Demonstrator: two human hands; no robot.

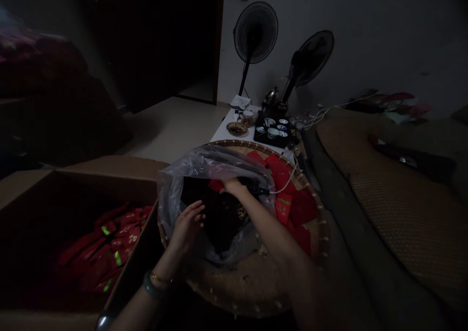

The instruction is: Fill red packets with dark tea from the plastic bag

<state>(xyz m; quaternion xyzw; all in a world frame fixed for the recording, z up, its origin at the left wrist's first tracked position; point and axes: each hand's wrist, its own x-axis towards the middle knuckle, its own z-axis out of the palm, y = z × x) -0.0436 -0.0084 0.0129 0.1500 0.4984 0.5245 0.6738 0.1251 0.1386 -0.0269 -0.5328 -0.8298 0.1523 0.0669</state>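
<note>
A clear plastic bag (171, 180) of dark, loose tea-like material (219, 219) lies open on a round woven bamboo tray (244, 287). My right hand (234, 185) reaches into the bag's mouth, its fingers closed on a small red packet (216, 185). Over the bag's left side hovers my left hand (189, 223), fingers apart and slightly bent, with nothing in it. Red packets (283, 208) are spread along the tray's right side. A dark stick-like tool with a white cord (260, 191) lies by my right wrist; its far end is hidden.
A cardboard box (109, 165) at the left holds several red packets (120, 233) with green marks. Beyond the tray stands a white table (221, 133) with a black tea tray (259, 137) and cups. Two fans (256, 31) are behind it. A woven-topped couch (387, 214) runs along the right.
</note>
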